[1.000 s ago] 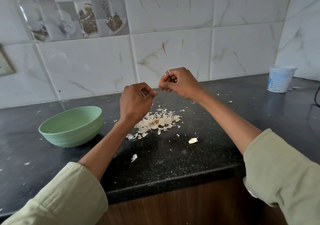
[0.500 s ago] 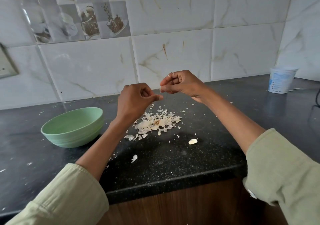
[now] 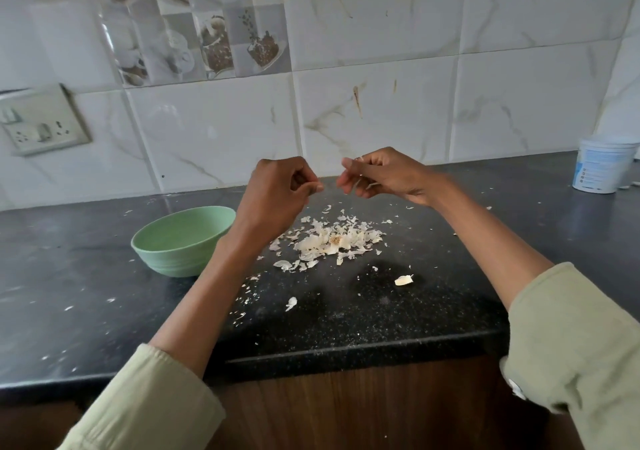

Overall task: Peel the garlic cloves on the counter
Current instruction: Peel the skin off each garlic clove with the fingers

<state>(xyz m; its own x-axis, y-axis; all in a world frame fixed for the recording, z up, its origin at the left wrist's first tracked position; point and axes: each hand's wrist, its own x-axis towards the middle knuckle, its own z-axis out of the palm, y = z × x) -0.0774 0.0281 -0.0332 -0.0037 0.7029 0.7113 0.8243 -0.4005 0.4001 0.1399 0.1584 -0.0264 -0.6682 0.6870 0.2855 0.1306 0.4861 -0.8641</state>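
My right hand [image 3: 384, 176] is raised above the black counter [image 3: 346, 311] and pinches a garlic clove [image 3: 360, 181], of which only pale bits and loose skin show between the fingers. A small gap to its left, my left hand [image 3: 277, 193] has its fingers curled and its thumb pressed on the forefinger; it seems to pinch a thin bit of skin, mostly hidden. Below the hands lies a pile of garlic peels [image 3: 332, 238]. A single pale clove [image 3: 404, 280] sits alone on the counter, nearer the front edge.
A green bowl [image 3: 180, 242] stands to the left of the peels, beside my left forearm. A white tub [image 3: 601, 165] is at the far right by the tiled wall. A wall socket [image 3: 41, 120] is at the left. Skin flakes are scattered over the counter.
The two hands, close together a second ago, have drawn a little apart. The view has shifted, showing more of the wall and the socket.
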